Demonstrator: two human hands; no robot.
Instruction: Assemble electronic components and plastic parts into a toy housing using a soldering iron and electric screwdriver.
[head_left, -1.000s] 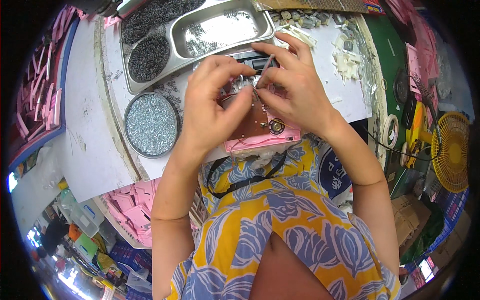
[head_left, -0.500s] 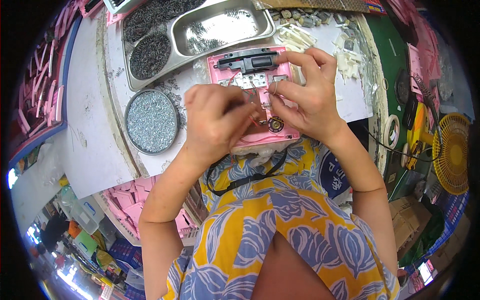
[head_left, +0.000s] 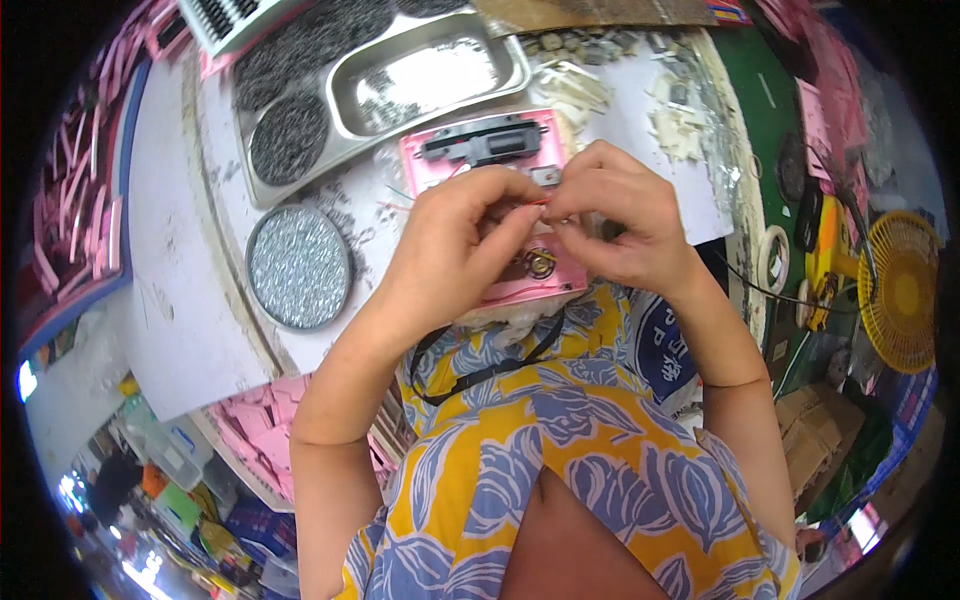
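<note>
A pink plastic housing (head_left: pixel 420 176) lies in front of me, with a black mechanism (head_left: pixel 490 143) across its far end and a small round speaker (head_left: pixel 540 263) near its close end. Over its middle my two hands meet, fingertips almost touching. My left hand (head_left: pixel 455 240) is closed in a pinch on a thin red wire (head_left: pixel 540 202). Opposite it, my right hand (head_left: pixel 630 215) pinches at the same wire with thumb and forefinger. Both hands hide the middle of the housing. Other loose wire ends (head_left: pixel 397 205) stick out left of my left hand.
A round tin of small metal pins (head_left: pixel 300 268) stands to the left. Beyond are a steel tray (head_left: pixel 520 75) and heaps of dark springs (head_left: pixel 290 138). White plastic parts (head_left: pixel 675 130) lie far right. A yellow fan (head_left: pixel 898 290) and tape roll (head_left: pixel 773 258) are at right.
My hands have come together over the housing's middle, the left moving right and the fingertips now meeting at the red wire. The view has shifted slightly; loose wire ends now show at left.
</note>
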